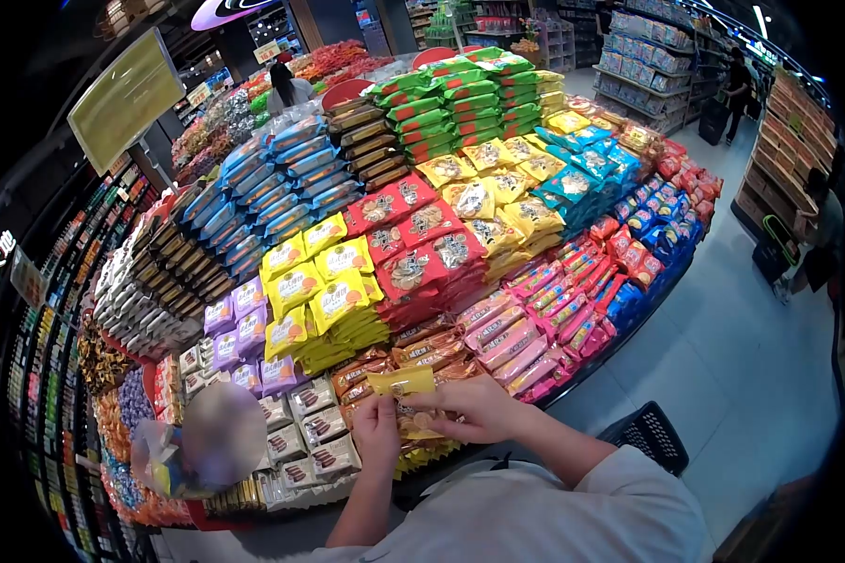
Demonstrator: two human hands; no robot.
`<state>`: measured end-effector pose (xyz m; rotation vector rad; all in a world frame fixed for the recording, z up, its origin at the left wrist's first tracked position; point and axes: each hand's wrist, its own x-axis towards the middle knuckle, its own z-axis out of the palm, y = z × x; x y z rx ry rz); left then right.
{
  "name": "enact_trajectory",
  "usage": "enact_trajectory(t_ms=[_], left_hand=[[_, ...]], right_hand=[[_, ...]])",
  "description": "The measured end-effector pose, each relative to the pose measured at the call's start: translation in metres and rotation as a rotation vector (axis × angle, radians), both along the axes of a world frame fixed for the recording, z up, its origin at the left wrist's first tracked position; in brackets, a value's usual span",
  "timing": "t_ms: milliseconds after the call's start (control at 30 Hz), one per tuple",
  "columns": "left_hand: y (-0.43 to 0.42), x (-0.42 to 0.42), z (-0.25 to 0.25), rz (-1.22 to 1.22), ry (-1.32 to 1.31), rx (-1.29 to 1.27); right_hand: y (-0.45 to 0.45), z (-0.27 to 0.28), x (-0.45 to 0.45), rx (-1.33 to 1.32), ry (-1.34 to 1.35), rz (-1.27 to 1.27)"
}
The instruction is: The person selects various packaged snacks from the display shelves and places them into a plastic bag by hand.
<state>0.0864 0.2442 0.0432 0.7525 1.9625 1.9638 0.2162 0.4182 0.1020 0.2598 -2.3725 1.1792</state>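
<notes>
A shiny gold-yellow snack packet (402,382) is held up in front of me, over the near edge of the display. My left hand (376,432) is closed on its left side, fingertips pinching it. From the right, my right hand (474,408) reaches across with bent fingers on the packet, covering part of it. Behind the packet lie brown-orange wrapped snack bars (429,349). White packets with brown pictures (336,455) are left of my left hand. Pink wrapped bars (509,340) are just beyond my right hand.
Stacked yellow bags (338,296), red bags (427,225), purple packets (239,324) and green bags (474,94) cover the display. A blurred round patch hides its left front. A black shopping basket (650,436) is beside my right arm. People stand farther off, right and back.
</notes>
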Motion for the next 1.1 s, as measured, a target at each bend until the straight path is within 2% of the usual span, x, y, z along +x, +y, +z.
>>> enact_trajectory(t_ms=[67,133,167,233,267,300,333,367,433,467,567,633,667,733,800,867,933,1000,1067,1100], left_hand=[[0.007,0.009,0.008,-0.009,-0.004,-0.035],[0.022,0.028,0.035,0.021,-0.334,0.078],[0.019,0.023,0.027,0.024,-0.333,0.085],[0.006,0.004,0.004,-0.29,-0.224,-0.006],[0.004,0.005,0.006,-0.288,-0.22,0.001],[0.001,0.008,0.009,-0.256,-0.214,-0.012],[-0.002,0.01,0.011,-0.223,-0.21,-0.025],[-0.008,0.011,0.009,-0.187,-0.226,-0.028],[-0.017,0.016,0.006,-0.144,-0.196,-0.022],[-0.022,0.017,0.006,-0.106,-0.165,-0.023],[-0.039,0.023,0.005,-0.079,-0.219,0.0],[-0.048,0.025,0.001,-0.049,-0.204,0.008],[-0.052,0.025,0.0,-0.029,-0.183,0.016],[-0.059,0.025,-0.007,0.019,-0.187,0.019],[-0.063,0.025,-0.012,0.066,-0.196,0.026],[-0.068,0.027,-0.014,0.053,-0.249,0.038],[-0.07,0.027,-0.016,0.063,-0.251,0.041],[-0.069,0.027,-0.018,0.065,-0.253,0.045],[-0.068,0.027,-0.019,0.043,-0.244,0.066],[-0.067,0.027,-0.018,0.044,-0.245,0.065]], right_hand=[[0.008,-0.007,0.004,-0.022,-0.031,0.002],[0.021,-0.019,0.002,-0.129,-0.007,-0.085],[0.035,-0.025,0.003,-0.143,-0.076,-0.125],[0.067,-0.037,-0.005,-0.168,0.101,-0.273],[0.088,-0.033,-0.003,-0.244,-0.009,-0.349],[0.111,-0.029,-0.004,-0.321,-0.011,-0.426],[0.143,-0.052,-0.019,-0.461,0.162,-0.487],[0.167,-0.052,-0.027,-0.552,0.306,-0.603],[0.217,-0.051,-0.037,-0.639,0.366,-0.753],[0.245,-0.063,-0.049,-0.591,0.447,-0.794],[0.276,-0.06,-0.056,-0.494,0.357,-0.864],[0.277,-0.054,-0.057,-0.184,0.231,-1.026],[0.274,-0.05,-0.057,-0.183,0.229,-1.018],[0.267,-0.043,-0.055,-0.148,0.048,-1.178],[0.262,-0.042,-0.056,-0.107,0.067,-1.212],[0.254,-0.036,-0.057,-0.168,0.243,-1.253],[0.246,-0.03,-0.061,-0.155,0.271,-1.233],[0.241,-0.023,-0.068,0.151,0.327,-1.091],[0.232,-0.008,-0.084,0.187,0.317,-1.029],[0.233,-0.003,-0.093,0.356,0.284,-0.973]])
